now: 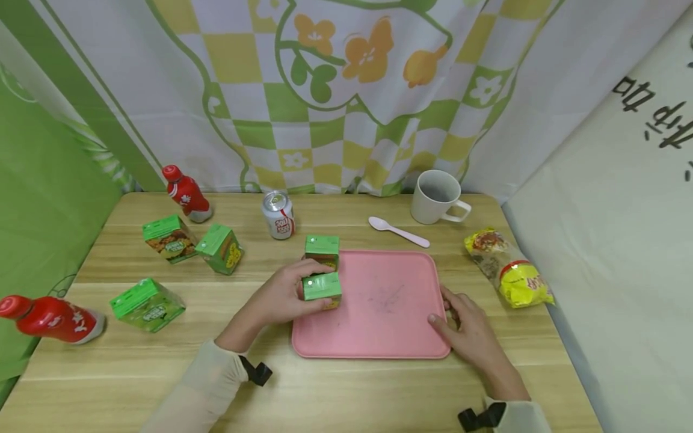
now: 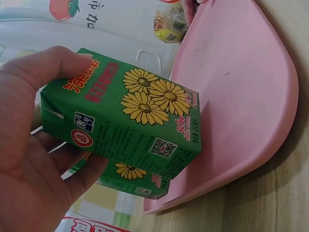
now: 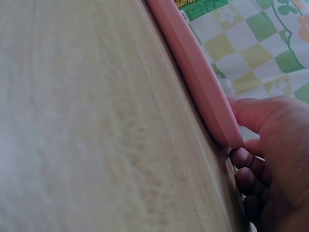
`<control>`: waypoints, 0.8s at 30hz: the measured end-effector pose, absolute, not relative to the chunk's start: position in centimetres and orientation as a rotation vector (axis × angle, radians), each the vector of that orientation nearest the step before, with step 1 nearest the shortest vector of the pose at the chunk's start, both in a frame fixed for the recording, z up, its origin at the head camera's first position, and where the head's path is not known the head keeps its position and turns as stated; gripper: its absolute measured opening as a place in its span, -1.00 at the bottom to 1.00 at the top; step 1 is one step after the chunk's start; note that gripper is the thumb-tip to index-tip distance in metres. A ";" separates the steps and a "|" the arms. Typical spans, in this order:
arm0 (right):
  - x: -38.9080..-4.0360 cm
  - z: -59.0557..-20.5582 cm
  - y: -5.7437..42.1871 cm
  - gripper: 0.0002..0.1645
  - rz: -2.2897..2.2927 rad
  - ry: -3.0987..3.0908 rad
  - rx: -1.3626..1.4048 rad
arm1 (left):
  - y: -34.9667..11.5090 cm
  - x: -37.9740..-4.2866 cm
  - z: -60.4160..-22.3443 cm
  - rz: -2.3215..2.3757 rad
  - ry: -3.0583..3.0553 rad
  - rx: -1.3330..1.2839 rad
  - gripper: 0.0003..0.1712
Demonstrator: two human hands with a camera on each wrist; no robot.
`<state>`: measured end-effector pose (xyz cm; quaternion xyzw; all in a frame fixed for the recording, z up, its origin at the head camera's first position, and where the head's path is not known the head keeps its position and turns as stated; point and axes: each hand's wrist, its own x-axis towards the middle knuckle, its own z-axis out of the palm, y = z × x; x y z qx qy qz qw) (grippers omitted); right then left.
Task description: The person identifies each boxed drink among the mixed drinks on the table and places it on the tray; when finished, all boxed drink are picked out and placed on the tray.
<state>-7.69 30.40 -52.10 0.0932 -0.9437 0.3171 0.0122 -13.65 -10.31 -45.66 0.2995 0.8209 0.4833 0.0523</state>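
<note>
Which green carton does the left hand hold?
The front carton of the pair at the pink tray; the rear carton and three farther left aren't held.

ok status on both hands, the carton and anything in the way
Left hand grips green carton at the left side of pink tray. Right hand holds tray's right edge. Second carton close beyond the first, possibly in the way.

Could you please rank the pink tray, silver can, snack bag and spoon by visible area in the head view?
1. Pink tray
2. Snack bag
3. Silver can
4. Spoon, longer than the can but far thinner
</note>
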 end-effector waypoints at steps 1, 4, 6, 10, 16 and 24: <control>-7.7 -52.1 30.4 -0.12 0.987 -2.939 0.294 | -10.4 -13.7 -45.7 1.463 2.497 0.910 -0.40; -7.6 -52.0 30.2 -0.12 0.984 -2.938 0.305 | -10.5 -13.7 -45.6 1.442 2.491 0.908 -0.40; -7.6 -51.9 30.1 -0.12 0.977 -2.936 0.313 | -10.6 -13.7 -45.7 1.420 2.489 0.904 -0.40; -7.8 -51.7 29.9 -0.16 0.949 -2.928 0.347 | -10.8 -13.7 -45.8 1.385 2.491 0.906 -0.39; -8.2 -51.7 29.5 -0.23 0.955 -2.902 0.444 | -11.0 -13.6 -46.0 1.396 2.490 0.939 -0.40; -8.4 -51.9 29.3 -0.28 0.976 -2.914 0.420 | -11.1 -13.6 -45.9 1.376 2.449 0.932 -0.40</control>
